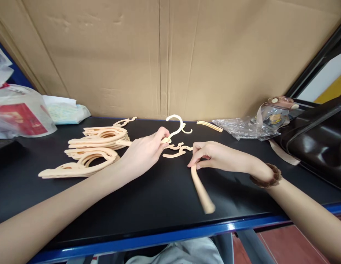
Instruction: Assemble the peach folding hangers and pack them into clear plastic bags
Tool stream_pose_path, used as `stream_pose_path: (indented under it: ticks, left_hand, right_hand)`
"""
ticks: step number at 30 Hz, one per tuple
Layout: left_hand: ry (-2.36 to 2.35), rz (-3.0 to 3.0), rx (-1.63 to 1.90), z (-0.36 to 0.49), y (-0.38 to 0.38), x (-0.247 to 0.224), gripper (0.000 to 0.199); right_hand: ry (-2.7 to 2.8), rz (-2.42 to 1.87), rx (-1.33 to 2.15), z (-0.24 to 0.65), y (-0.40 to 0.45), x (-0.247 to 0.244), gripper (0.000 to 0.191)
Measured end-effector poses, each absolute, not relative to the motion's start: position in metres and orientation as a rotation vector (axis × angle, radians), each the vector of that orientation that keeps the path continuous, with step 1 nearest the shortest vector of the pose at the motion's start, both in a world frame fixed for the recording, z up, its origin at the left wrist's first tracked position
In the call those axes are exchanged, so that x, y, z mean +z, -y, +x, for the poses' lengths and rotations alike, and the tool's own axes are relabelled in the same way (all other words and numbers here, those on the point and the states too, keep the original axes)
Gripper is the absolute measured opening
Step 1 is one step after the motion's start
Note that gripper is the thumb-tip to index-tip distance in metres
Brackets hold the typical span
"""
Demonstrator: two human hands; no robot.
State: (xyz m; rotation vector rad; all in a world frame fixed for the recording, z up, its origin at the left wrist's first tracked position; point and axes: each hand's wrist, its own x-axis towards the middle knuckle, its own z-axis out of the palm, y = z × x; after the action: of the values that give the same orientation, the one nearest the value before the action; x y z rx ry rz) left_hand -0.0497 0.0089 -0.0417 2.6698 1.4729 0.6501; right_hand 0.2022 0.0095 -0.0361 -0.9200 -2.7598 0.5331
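"Two stacks of cream hanger parts, the farther stack [90,142] and the nearer stack [68,171], are lying on the black worktop [148,205] at ten and nine o'clock. How far along is everything looking?"

"Partway, I'm judging. Those stacked parts are sitting nested and orderly, while several small hooks [174,155] are lying loose around twelve o'clock and some curved strips [210,126] are resting at one, all awaiting joining."

"What are the fingers doing?"

"On the left hand [148,148], they're pinching the base of a large hook [181,126], just off twelve. A slim bar [123,143] is showing past the wrist side; the hand is hiding whether it's joined to the hook. On the right hand [211,156], they're grasping the upper end of a separate arm piece [202,190], which is pointing down towards five o'clock, apart from the hook."

"And how are they looking?"

"The hook is curving smoothly, opening to the left, in pale, matte cream. The arm piece is appearing peachier, slender at the fingers and widening towards a blunt, slightly blurred end."
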Motion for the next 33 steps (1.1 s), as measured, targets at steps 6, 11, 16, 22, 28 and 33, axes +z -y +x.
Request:
stream_pose_path:
  ticks: [6,11,16,22,28,33]
  left_hand:
    - [-1.497,2.655,0.480,-0.045,-0.005,-0.039,0.010]
    - [-1.535,2.716,0.436,-0.043,0.000,-0.037,0.012]
    - [-1.519,2.733,0.411,-0.041,0.004,-0.035,0.020]
    - [-1.444,2.539,0.527,-0.043,0.004,-0.033,0.032]
    - [-1.221,2.138,0.596,-0.045,0.000,-0.027,0.032]
    - [-1.057,1.820,0.488,-0.042,0.000,-0.022,0.035]
  right_hand:
    - [2.698,-0.810,0.541,0.194,-0.008,-0.040,0.017]
    - [2.622,-0.998,0.353,0.195,-0.004,-0.030,0.011]
    - [2.665,-1.212,0.255,0.198,-0.001,-0.028,0.032]
    - [2.608,-1.134,0.613,0.192,-0.001,-0.037,0.020]
    - [2.390,-0.937,0.859,0.185,0.007,-0.034,0.010]
    - [2.326,-0.909,0.727,0.182,0.004,-0.037,0.008]
